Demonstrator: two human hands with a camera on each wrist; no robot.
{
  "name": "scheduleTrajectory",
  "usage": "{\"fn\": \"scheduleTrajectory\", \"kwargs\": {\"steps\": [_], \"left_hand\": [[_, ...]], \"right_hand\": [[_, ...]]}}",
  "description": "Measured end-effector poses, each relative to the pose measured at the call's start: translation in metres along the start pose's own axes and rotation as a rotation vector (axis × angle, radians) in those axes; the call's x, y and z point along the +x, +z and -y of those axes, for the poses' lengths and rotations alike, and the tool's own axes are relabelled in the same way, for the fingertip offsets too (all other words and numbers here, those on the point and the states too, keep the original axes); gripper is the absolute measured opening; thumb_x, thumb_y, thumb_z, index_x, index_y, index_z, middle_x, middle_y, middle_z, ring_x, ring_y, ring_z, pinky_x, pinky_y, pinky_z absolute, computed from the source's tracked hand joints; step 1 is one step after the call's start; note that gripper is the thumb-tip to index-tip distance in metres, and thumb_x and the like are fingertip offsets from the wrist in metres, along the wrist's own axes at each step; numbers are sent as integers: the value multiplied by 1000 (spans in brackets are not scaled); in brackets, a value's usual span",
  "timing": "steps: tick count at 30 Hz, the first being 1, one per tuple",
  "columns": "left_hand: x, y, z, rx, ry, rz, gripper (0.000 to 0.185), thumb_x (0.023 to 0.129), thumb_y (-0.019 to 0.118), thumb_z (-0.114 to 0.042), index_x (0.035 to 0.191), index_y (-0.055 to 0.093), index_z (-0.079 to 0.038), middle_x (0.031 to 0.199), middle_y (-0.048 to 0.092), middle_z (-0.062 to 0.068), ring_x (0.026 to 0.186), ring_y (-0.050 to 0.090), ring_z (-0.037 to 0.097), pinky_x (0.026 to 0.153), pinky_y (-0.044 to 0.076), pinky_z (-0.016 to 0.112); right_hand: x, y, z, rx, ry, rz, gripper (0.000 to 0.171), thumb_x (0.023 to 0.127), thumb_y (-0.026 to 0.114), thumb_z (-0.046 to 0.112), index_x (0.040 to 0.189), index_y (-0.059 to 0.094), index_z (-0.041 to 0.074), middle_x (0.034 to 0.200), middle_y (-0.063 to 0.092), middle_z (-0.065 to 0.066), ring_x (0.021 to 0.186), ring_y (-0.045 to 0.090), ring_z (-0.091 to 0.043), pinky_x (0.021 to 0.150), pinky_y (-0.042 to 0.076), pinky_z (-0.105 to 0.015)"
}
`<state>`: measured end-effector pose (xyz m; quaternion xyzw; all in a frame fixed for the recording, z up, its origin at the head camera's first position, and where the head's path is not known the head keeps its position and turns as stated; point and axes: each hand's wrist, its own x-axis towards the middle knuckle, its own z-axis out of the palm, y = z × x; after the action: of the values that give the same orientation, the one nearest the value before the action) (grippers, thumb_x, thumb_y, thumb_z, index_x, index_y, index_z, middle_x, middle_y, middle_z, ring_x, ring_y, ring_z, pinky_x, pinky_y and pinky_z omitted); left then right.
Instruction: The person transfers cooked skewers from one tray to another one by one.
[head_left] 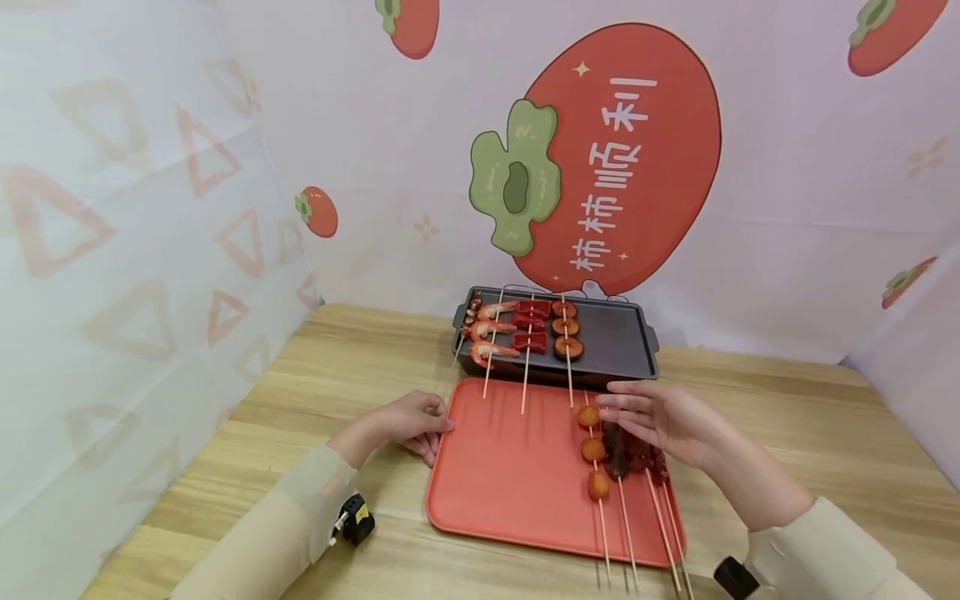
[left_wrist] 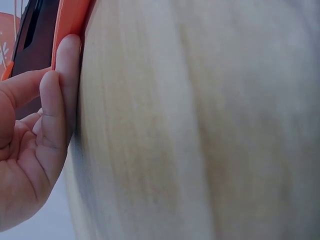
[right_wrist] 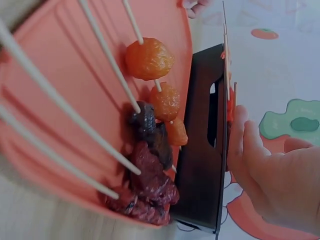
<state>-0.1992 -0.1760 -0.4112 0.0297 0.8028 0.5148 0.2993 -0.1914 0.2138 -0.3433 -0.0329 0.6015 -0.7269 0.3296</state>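
My left hand [head_left: 412, 423] is at the left edge of the coral-red tray [head_left: 510, 492], its fingertips pinching the rim. The left wrist view shows the tray rim [left_wrist: 70, 20] between finger and thumb. Held over the tray's right side, my right hand [head_left: 667, 417] has its fingers extended and grips nothing. Beneath it lie a skewer of orange balls [head_left: 592, 450], a blackish skewer [head_left: 617, 454] and dark red meat skewers [right_wrist: 150, 180], sticks toward the front. In the right wrist view, my right fingers overlap the edge of the black grill pan [right_wrist: 200, 150].
Behind the tray, the grill pan carries a shrimp skewer [head_left: 491, 332], a red cube skewer [head_left: 529, 325], a skewer of round brown slices [head_left: 567, 327] and a thin skewer at its left end. Their sticks jut over the tray. A printed cloth [head_left: 390, 150] stands behind the wooden table [head_left: 300, 367].
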Motion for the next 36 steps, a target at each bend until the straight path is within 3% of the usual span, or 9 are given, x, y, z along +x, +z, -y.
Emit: {"fn": "scheduleTrajectory", "kwargs": {"steps": [10, 14, 19, 22, 29, 36], "left_hand": [[0, -1, 0, -4, 6, -9, 16, 101, 56, -12, 88, 49, -5, 59, 61, 6, 48, 64, 12, 45, 50, 18], [0, 0, -1, 0, 7, -7, 16, 102, 55, -11, 88, 49, -5, 59, 61, 6, 47, 64, 12, 44, 49, 18], [1, 1, -2, 9, 8, -8, 17, 102, 55, -11, 88, 48, -5, 58, 61, 6, 47, 64, 12, 43, 47, 17], [1, 1, -1, 10, 9, -4, 17, 102, 55, -11, 88, 48, -5, 58, 61, 6, 47, 64, 12, 43, 47, 17], [1, 0, 1, 8, 11, 4, 16, 102, 55, -12, 89, 49, -5, 59, 61, 6, 47, 64, 12, 44, 48, 17], [0, 0, 2, -1, 20, 12, 17, 102, 55, -12, 88, 49, -4, 59, 60, 6, 48, 64, 12, 44, 48, 17]], "right_hand": [[27, 15, -2, 74, -7, -25, 65, 109, 39, 29, 156, 10, -4, 122, 65, -2, 108, 68, -9, 93, 54, -19], [32, 21, -6, 92, -4, -23, 66, 108, 41, 30, 156, 13, -4, 133, 61, -9, 109, 68, -10, 94, 54, -20], [38, 26, -9, 133, 0, -8, 64, 108, 40, 29, 157, 12, -3, 160, 29, -23, 110, 67, -11, 95, 52, -20], [41, 29, -9, 144, 4, -14, 62, 109, 38, 25, 157, 11, -2, 163, 19, -23, 108, 67, -10, 97, 52, -20], [47, 31, -14, 162, 10, -13, 60, 108, 41, 19, 157, 13, -1, 142, 51, -13, 107, 67, -10, 92, 53, -18], [54, 36, -16, 178, -3, 3, 60, 107, 43, 17, 157, 15, -2, 132, 60, -8, 108, 68, -11, 93, 53, -18]]}}
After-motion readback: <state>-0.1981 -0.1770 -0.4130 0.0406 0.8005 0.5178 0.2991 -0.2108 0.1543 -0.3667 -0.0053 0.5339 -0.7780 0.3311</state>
